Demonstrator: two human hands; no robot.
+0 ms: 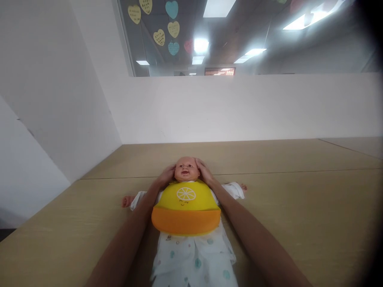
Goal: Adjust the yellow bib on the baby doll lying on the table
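A baby doll (pixel 187 169) lies on its back on the wooden table (pixel 299 207), head away from me. It wears white patterned clothes and a yellow bib (pixel 186 207) with an orange pocket and a lemon print. My left hand (pixel 166 176) cups the left side of the doll's head. My right hand (pixel 204 172) cups the right side, fingers curved round the head. Both forearms run along the doll's body.
A white partition wall (pixel 239 107) rises behind the table, and another white wall (pixel 54 99) closes the left side. Above the partition, paper hearts (pixel 167 24) hang on glass. The tabletop stretches out to the right of the doll.
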